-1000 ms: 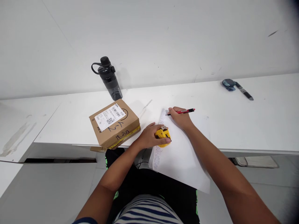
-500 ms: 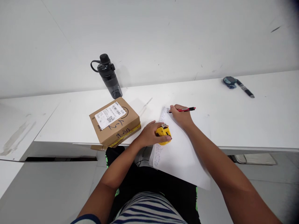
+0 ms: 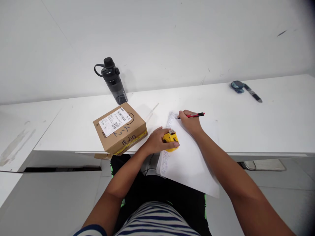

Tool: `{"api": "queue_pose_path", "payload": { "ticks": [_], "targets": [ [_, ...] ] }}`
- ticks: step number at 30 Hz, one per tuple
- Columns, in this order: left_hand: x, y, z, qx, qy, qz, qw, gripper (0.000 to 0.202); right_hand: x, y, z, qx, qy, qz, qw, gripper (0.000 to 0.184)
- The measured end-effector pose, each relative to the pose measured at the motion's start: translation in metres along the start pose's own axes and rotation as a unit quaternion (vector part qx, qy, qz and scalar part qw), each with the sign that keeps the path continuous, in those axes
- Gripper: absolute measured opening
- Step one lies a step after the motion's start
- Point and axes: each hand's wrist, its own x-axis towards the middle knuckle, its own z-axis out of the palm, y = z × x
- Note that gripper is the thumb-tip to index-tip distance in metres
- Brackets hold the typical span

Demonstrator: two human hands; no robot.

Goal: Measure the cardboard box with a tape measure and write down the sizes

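Note:
My left hand (image 3: 157, 140) is closed around a yellow tape measure (image 3: 170, 140), which rests over the left part of the paper. In my right hand (image 3: 190, 122) is a red and black pen (image 3: 197, 115), its tip down near the top left corner of the sheet. The white paper (image 3: 188, 168) looks like a stack; it hangs partly over the table's front edge, with small handwriting down its left margin. Left of my left hand lies a cardboard box (image 3: 120, 127) with a shipping label, handwriting on it and yellow tape along its side.
Behind the box stands a black water bottle (image 3: 113, 80). A dark blue tape measure (image 3: 237, 86) and a dark pen (image 3: 253, 92) lie at the back right of the white table (image 3: 81, 114). A white wall (image 3: 157, 39) rises behind.
The view has shifted slightly, so everything sits a little further left. Both hands keep their holds and their places on the paper.

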Motion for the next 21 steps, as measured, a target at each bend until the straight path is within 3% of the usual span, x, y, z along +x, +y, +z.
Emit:
{"api": "queue_pose_path", "payload": {
  "ticks": [6, 12, 21],
  "targets": [
    [-0.0002, 0.0045, -0.0015, -0.012, 0.002, 0.02, 1.0, 0.046, 0.0004, 0.0002, -0.0008, 0.008, -0.008, -0.001, 1.0, 0.032],
    [-0.0021, 0.0025, -0.0014, -0.068, 0.003, -0.032, 0.997, 0.054, -0.0012, 0.0, -0.0002, 0.015, 0.009, 0.007, 1.0, 0.03],
    [-0.004, 0.0034, 0.0002, -0.168, 0.005, -0.045, 0.985, 0.052, 0.0, 0.0004, 0.0006, 0.019, 0.0, 0.009, 1.0, 0.029]
  ]
}}
